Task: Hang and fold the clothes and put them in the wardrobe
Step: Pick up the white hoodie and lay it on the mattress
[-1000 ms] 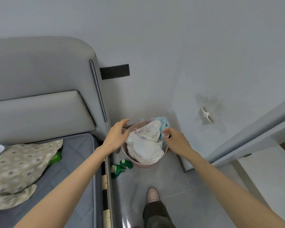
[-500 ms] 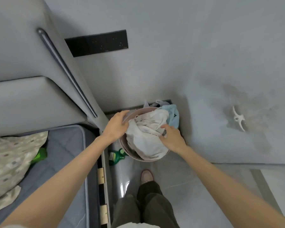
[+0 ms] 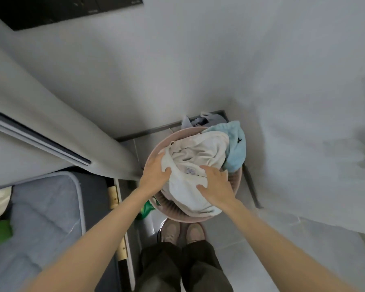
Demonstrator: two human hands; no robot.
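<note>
Gripping white garment (image 3: pixel 198 152) in pink basket (image 3: pixel 183 218), left hand (image 3: pixel 154 175) and right hand (image 3: pixel 216 186) fingers (image 3: pixel 207 169) curled, blue cloth (image 3: pixel 236 144), bed (image 3: pixel 44 207) alongside.

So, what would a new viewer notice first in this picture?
First, the two hands in the middle: the left hand and the right hand both grip a white garment heaped in a round pink basket on the floor. A light blue garment hangs over the basket's far right rim, and a grey mattress fills the lower left corner.
</note>
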